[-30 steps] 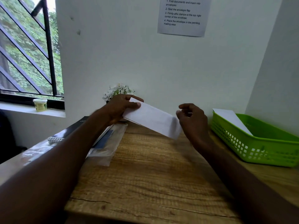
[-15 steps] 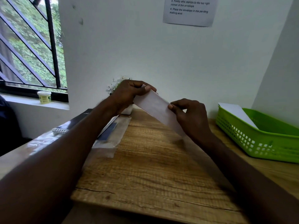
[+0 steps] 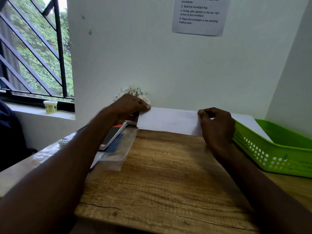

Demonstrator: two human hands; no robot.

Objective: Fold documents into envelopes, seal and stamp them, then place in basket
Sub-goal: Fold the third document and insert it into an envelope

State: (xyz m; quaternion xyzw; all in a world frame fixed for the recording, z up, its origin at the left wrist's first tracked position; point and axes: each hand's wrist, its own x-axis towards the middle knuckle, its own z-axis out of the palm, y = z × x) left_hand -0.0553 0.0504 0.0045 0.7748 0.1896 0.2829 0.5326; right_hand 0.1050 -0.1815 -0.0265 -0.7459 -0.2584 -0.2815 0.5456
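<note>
Both hands are holding a white envelope (image 3: 168, 120) up over the far edge of the wooden table (image 3: 160, 179), long side running left to right, roughly level, face toward the camera. The left hand (image 3: 128, 107) is pinching the envelope's upper left corner, fingers curled with the thumb tip on the paper edge. The right hand (image 3: 217, 125) is pinching the right end, thumb and forefinger closing on the upper right corner, other fingers curled behind; the right end of the envelope is hiding behind this hand. The envelope is sitting between the two hands, in front of the white wall, and whether its lower edge is touching the tabletop cannot be told. A green basket (image 3: 276, 154) is sitting at the far right of the table, just beside the right hand, with a white sheet (image 3: 251, 123) lying in it and leaning over its far left rim. On the left of the table a clear plastic sleeve (image 3: 118, 154) is lying with dark booklets (image 3: 112, 137) on it, partly under the left forearm. A small white flower bunch (image 3: 135, 92) is showing behind the left hand against the wall. A printed instruction sheet (image 3: 200, 14) is hanging on the wall at the top. A small pale tub (image 3: 50, 106) is standing on the window ledge at far left, below the barred window (image 3: 33, 51).
</note>
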